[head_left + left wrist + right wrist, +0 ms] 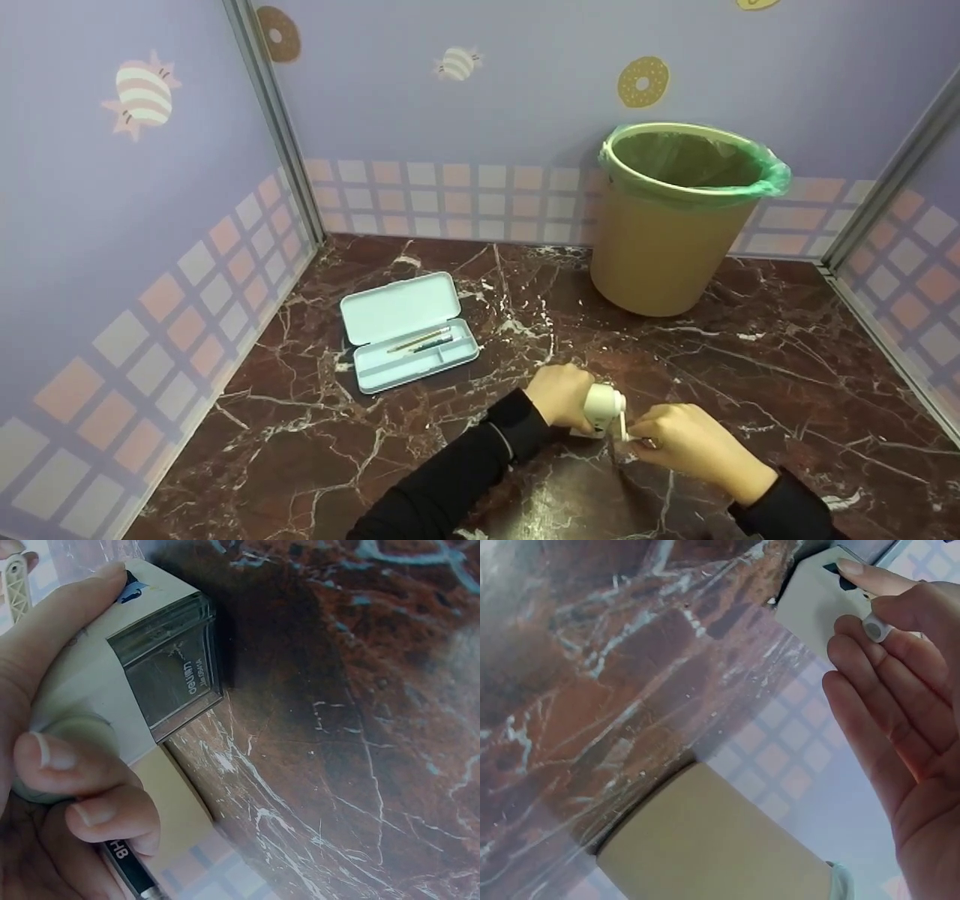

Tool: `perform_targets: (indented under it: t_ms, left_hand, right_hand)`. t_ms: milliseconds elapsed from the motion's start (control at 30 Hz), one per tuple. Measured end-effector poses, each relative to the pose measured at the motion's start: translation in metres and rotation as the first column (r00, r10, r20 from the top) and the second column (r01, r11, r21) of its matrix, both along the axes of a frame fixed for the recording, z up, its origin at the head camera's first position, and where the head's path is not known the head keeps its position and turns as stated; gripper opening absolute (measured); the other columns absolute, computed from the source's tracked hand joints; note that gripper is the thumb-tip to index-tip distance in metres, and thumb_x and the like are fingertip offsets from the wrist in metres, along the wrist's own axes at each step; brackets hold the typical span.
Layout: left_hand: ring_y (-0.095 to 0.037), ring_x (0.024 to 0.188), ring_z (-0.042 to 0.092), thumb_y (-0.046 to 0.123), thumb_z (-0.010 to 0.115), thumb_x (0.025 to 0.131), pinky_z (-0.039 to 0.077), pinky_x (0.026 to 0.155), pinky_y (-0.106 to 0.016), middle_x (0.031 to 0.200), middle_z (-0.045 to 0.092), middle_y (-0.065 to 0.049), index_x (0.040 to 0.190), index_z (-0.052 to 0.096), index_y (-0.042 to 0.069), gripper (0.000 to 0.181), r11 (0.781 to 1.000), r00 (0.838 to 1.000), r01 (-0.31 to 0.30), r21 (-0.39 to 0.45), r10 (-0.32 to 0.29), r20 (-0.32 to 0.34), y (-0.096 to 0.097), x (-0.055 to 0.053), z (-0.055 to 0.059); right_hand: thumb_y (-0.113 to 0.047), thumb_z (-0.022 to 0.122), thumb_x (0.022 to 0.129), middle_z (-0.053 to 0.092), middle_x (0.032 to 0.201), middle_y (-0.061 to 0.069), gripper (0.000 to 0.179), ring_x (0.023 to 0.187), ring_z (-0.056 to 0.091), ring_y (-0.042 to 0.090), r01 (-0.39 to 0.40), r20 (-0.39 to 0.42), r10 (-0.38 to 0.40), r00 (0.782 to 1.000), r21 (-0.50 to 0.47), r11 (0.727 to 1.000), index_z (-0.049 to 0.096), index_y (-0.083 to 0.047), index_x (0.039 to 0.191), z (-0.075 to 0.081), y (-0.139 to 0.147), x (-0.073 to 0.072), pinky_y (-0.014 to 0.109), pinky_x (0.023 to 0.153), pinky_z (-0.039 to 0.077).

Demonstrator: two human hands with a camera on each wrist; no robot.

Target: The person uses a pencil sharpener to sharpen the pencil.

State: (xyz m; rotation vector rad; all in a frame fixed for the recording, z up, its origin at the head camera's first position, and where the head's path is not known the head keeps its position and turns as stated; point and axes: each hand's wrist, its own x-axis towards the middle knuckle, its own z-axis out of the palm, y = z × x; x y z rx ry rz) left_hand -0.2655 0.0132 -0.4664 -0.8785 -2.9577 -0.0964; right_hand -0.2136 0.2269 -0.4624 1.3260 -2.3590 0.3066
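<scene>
A white crank pencil sharpener sits tilted near the table's front middle, its dark see-through shavings drawer facing the left wrist camera. My left hand grips its body, thumb across one side and fingers curled around the other. Beneath those fingers shows a dark pencil marked HB; how far it goes into the sharpener is hidden. With thumb and fingertips, my right hand pinches the small white crank knob on the sharpener's right side.
An open light-blue pencil case with a few pencils lies to the left on the marbled table. Toward the back right stands a tan bin with a green liner. Patterned walls enclose the table's back and sides.
</scene>
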Motion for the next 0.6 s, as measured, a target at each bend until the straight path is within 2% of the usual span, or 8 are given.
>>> perform_targets:
  t_ms: [100,300,433,600]
  left_hand:
    - [-0.014,0.077,0.073,0.048,0.093,0.061,0.057,0.063,-0.03,0.088,0.077,0.003,0.092,0.075,0.017,0.048,1.0,1.0,0.001,0.0,-0.001,-0.009,0.0,0.001,-0.001]
    - [-0.015,0.078,0.074,0.05,0.093,0.061,0.058,0.064,-0.031,0.089,0.078,0.003,0.093,0.075,0.017,0.048,1.0,0.999,0.006,-0.013,-0.007,-0.031,-0.001,0.002,0.0]
    - [-0.015,0.078,0.073,0.05,0.093,0.061,0.057,0.063,-0.03,0.088,0.077,0.003,0.093,0.075,0.018,0.049,1.0,1.0,0.001,-0.019,-0.001,-0.027,-0.001,0.002,0.0]
    - [-0.014,0.077,0.073,0.048,0.093,0.062,0.057,0.062,-0.03,0.088,0.077,0.003,0.092,0.075,0.018,0.046,1.0,1.0,0.013,-0.011,-0.013,-0.019,-0.001,0.002,0.001]
  right_hand:
    - [-0.022,0.09,0.071,0.053,0.061,-0.015,0.024,0.058,0.034,-0.009,-0.007,-0.006,0.007,1.0,-0.009,1.0,0.066,-0.024,0.069,0.004,0.001,0.0,0.014,0.049,0.033]
    - [-0.011,0.09,0.065,0.07,0.071,-0.008,0.02,0.057,0.057,0.002,-0.022,-0.054,0.021,0.998,-0.026,0.999,0.077,-0.016,0.081,0.021,0.004,-0.003,0.017,0.053,0.046]
    - [-0.008,0.087,0.067,0.072,0.074,-0.007,0.02,0.06,0.062,0.005,0.0,-0.079,-0.003,0.997,-0.033,0.999,0.079,-0.016,0.083,0.032,0.004,-0.011,0.019,0.054,0.049]
    - [-0.008,0.088,0.068,0.074,0.075,-0.006,0.02,0.062,0.066,0.007,0.049,-0.102,-0.054,0.993,-0.056,0.997,0.079,-0.015,0.084,0.036,0.004,-0.022,0.023,0.058,0.053]
